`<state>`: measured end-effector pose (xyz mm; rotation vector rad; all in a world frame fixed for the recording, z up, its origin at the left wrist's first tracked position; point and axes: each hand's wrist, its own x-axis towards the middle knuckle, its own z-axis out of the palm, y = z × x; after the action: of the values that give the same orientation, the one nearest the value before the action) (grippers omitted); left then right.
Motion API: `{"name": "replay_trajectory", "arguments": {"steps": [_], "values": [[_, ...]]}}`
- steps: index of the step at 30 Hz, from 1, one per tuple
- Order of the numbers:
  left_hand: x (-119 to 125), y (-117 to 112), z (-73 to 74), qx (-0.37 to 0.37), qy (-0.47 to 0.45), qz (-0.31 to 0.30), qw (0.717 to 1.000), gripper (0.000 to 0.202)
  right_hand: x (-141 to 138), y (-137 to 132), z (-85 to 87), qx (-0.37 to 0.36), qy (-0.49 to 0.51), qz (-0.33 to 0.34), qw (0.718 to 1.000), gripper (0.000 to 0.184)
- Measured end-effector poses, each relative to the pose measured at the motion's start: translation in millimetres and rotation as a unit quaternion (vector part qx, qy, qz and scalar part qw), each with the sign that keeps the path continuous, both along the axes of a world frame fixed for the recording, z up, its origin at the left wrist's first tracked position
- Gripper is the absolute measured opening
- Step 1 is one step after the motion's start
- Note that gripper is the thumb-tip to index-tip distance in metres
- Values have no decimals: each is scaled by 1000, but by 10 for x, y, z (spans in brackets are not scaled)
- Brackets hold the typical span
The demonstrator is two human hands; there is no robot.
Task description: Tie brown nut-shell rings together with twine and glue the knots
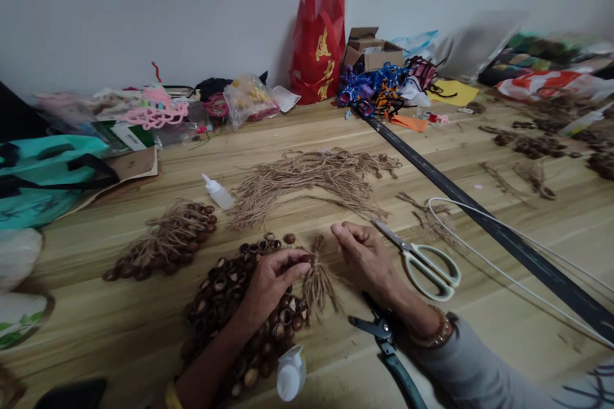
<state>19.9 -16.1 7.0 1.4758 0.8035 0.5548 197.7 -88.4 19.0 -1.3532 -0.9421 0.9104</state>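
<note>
My left hand (pixel 274 278) is closed, thumb and fingertips pinching a small dark brown nut shell (pixel 306 258) against a knotted twine tassel (pixel 318 281). The tassel's loose ends spread over the table. To its right, my right hand (pixel 367 259) is raised with thumb and fingers pressed together; whatever they pinch is too small to make out. Under and around my left forearm lies a pile of cracked nut shells (pixel 220 287). A white-capped bottle (pixel 290 374) is at the pile's near edge. Scissors (pixel 426 265) and dark-handled pruning shears (pixel 391 348) lie by my right arm.
A heap of twine tassels (pixel 311 182) lies beyond my hands, near a small white squeeze bottle (pixel 218 192). Finished-looking tassels with nuts (pixel 165 239) are on the left. A black strip (pixel 460 204) and a white cable (pixel 508 275) cross the right. A red bag (pixel 317 45) stands behind.
</note>
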Motion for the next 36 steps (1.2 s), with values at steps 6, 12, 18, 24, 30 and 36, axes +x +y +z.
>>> {"name": "replay_trajectory", "arguments": {"steps": [6,12,18,24,30,36], "values": [[1,3,6,-6,-6,6,1000,15,-89,-36,12,58,-120,101,986,24],[-7,15,-32,-13,-18,-6,1000,16,-65,-36,29,64,-104,79,989,22],[-16,18,-59,-13,-13,-6,1000,16,-12,-1,43,-4,62,42,997,23],[-8,23,-67,-18,-13,-2,1000,17,-4,28,-10,3,138,42,990,21],[-10,16,-60,-11,-11,-5,1000,19,0,12,-9,7,150,40,988,19],[-8,13,-39,-4,-6,1,1000,19,-2,6,58,-10,93,34,995,22]]}}
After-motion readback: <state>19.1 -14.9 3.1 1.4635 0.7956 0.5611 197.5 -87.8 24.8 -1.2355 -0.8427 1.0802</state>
